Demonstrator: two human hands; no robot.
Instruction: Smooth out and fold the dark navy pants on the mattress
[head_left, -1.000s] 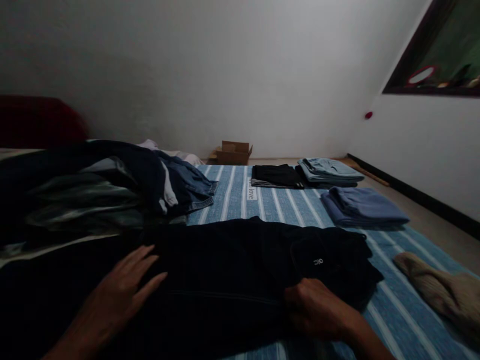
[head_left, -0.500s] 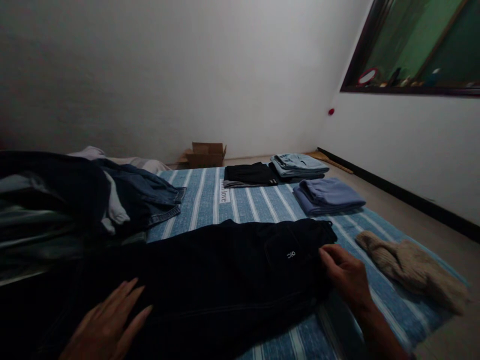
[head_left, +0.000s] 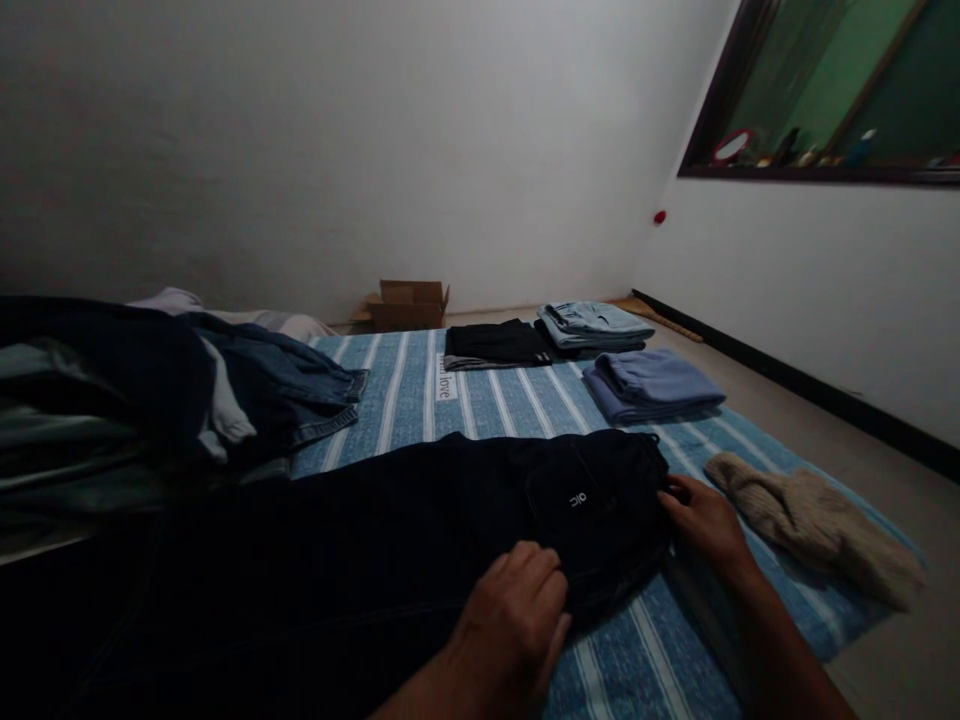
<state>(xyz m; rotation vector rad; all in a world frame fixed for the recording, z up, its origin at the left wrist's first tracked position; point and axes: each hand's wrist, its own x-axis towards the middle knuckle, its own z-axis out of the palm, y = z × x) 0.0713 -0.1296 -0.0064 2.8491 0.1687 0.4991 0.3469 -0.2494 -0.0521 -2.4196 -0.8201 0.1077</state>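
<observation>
Head view, the only one I have: dark garment (head_left: 420,530), trousers by the look of it, lies spread across the striped bedding (head_left: 390,400) in front of me, small white logo (head_left: 577,499) towards its right end. Right hand (head_left: 705,525) has thumb and fingertips pinched on the edge at that end; left hand (head_left: 517,610) sits on the near side with fingers curled, and I can't tell whether cloth is caught under them. Handling, my guess: soft, limp, fairly light for its size, maybe some weight if the fabric is thick; not fragile, not slippery. I'd take hold at the right-end edge and the near long edge, since the middle would just sag. Hard to make out: cloth is nearly black in dim light, so folds and most seams vanish; left end runs out of frame and blurs into the clothes heap (head_left: 187,400); left palm and fingertip undersides hidden; both forearms cut off at the bottom. Folded blue garment (head_left: 660,385) beyond and beige knit (head_left: 817,525) at right read clearly, both apart from it.
</observation>
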